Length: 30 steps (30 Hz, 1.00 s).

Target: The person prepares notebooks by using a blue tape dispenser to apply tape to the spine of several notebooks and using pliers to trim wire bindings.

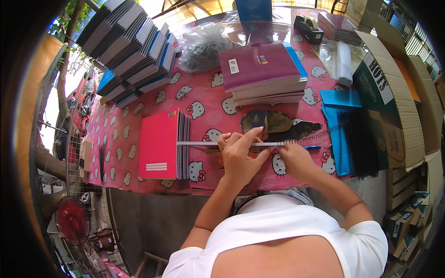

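A notebook (199,143) stands edge-on in front of me, its white punched spine edge facing up. My left hand (241,152) is closed round it near the middle, thumb and fingers on opposite sides. My right hand (297,157) is closed at the notebook's right end, where a thin black spiral binding coil (315,135) meets the edge and trails off to the right. Its fingertips are partly hidden. Beside the right hand lies a blue pen (313,147). Just beyond the notebook is a camouflage-patterned cloth item (266,121). To the left sits a stack of pink-red covered notebooks (159,143).
Purple-covered notebooks (259,65) are piled ahead. Tall notebook stacks (134,46) stand far left, beside a clear plastic bag (204,46). Black coils (354,143) lie over blue sheets (340,99) at right, against a cardboard box (394,106). A tape dispenser (308,29) sits at the back.
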Motion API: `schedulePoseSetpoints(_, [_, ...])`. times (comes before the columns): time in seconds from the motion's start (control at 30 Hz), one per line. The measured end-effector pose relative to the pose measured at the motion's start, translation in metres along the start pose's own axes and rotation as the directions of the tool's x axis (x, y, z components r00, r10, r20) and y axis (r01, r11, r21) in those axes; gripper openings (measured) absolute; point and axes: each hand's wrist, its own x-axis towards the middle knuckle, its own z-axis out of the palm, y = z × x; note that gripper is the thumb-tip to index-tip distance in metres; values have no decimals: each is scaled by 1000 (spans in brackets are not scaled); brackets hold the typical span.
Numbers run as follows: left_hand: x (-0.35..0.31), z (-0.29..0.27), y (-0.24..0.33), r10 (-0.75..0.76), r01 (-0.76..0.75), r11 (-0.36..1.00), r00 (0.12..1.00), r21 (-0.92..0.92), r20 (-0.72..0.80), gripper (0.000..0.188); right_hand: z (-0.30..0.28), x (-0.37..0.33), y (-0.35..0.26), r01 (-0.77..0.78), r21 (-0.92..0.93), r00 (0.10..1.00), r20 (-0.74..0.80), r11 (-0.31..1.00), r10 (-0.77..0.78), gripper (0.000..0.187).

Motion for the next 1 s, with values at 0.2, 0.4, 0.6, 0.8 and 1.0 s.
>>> schedulePoseSetpoints(0.2, [-5, 4, -5, 61, -61, 998, 998, 8, -11, 43, 47, 82, 63, -136, -73, 989, -73, 988, 130, 48])
schedulePoseSetpoints(0.4, [-10, -2, -12, 72, -56, 985, 993, 164, -93, 25, -35, 92, 79, 8, 628, 989, -121, 778, 87, 37])
schedulePoseSetpoints(0.6, [-2, 1, -15, 43, -33, 992, 996, 119, -81, 23, -62, 70, 83, 104, 664, 994, -63, 740, -84, 39])
schedulePoseSetpoints(0.8, [-4, -4, -9, -87, 89, 995, 995, 34, -49, 51, -66, 75, 66, 56, 871, 994, -1, 488, -113, 51])
schedulePoseSetpoints(1.0, [6, -19, -19, -70, 69, 987, 998, 143, 3, 57, -62, 110, 45, -42, 261, 989, 151, 964, 2, 59])
